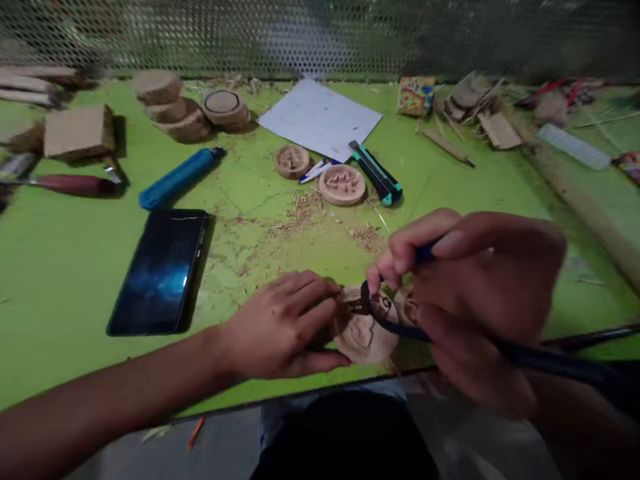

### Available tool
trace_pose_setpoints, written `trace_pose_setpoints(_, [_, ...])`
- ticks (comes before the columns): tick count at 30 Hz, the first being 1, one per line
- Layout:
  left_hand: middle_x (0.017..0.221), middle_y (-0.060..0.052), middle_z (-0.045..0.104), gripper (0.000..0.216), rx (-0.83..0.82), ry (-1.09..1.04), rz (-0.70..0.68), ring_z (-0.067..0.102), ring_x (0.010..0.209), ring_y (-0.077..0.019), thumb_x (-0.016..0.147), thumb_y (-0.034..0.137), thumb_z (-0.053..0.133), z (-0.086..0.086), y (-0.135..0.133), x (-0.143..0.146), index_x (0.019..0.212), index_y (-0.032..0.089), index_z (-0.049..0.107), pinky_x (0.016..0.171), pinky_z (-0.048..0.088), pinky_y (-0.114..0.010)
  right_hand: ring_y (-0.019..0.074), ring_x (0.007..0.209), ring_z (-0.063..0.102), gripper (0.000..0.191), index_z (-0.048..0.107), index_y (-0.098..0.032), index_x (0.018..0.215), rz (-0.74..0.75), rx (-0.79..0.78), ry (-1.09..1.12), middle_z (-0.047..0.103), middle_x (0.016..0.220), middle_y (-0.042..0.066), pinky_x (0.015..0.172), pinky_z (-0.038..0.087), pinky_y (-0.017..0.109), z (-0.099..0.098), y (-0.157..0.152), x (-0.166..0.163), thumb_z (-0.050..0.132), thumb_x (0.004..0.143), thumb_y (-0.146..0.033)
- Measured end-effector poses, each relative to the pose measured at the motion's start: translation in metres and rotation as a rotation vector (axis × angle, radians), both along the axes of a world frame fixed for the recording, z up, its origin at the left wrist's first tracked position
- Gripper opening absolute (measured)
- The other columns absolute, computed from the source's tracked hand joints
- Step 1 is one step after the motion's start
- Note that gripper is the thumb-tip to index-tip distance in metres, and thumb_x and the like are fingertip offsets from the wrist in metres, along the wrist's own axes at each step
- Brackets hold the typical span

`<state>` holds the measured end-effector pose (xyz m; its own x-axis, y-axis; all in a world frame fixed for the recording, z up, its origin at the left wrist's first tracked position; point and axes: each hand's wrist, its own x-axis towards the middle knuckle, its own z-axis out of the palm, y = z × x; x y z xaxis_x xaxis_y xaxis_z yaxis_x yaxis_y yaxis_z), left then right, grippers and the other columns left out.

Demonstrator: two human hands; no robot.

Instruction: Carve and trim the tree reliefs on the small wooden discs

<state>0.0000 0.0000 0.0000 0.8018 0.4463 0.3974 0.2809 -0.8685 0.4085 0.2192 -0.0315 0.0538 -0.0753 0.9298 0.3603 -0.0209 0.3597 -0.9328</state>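
Wood disc [369, 341] – held w/ LH [283, 325]

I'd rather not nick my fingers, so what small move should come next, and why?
Perhaps ease the left hand back slightly, keeping it on the wooden disc: the right hand holds a blue-handled tool with its head over the disc, close to the left hand's fingers.

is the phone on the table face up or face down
Face up: the phone lies on the green table with its dark, glossy front showing.
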Motion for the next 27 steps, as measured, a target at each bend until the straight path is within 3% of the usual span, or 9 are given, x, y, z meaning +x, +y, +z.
trace_pose_setpoints(5, [0.121, -0.015, 0.072, 0.048, 0.152, 0.064, -0.091, 0.069, 0.102, -0.0285, 0.102, 0.052, 0.061, 0.0020, 0.0050, -0.0022, 0.129, 0.012, 0.063, 0.084, 0.058, -0.041, 0.0247, 0.089, 0.057, 0.048, 0.052, -0.030, 0.118, -0.019, 0.031, -0.010, 0.056, 0.111, 0.005, 0.076, 0.054, 0.048, 0.0011, -0.0010, -0.0021, 0.051, 0.077, -0.004])
trace_pose_setpoints(13, [0.119, -0.012, 0.074, 0.044, 0.235, 0.076, -0.104, 0.071, 0.101, -0.0279, 0.103, 0.048, 0.060, 0.0064, 0.0083, -0.0015, 0.127, 0.012, 0.066, 0.080, 0.059, -0.040, 0.0243, 0.089, 0.058, 0.057, 0.052, -0.032, 0.123, 0.029, 0.041, -0.015, 0.056, 0.117, 0.006, 0.078, 0.055, 0.049, -0.0044, 0.0020, 0.0040, 0.052, 0.074, -0.003])
trace_pose_setpoints(27, [0.123, -0.013, 0.074, 0.047, 0.272, 0.111, -0.074, 0.070, 0.106, -0.0298, 0.103, 0.052, 0.058, 0.0048, 0.0102, -0.0009, 0.127, 0.012, 0.065, 0.080, 0.057, -0.041, 0.0241, 0.090, 0.055, 0.050, 0.052, -0.031, 0.119, 0.062, 0.047, -0.076, 0.055, 0.110, 0.004, 0.081, 0.054, 0.046, 0.0033, 0.0056, 0.0058, 0.053, 0.077, -0.005])
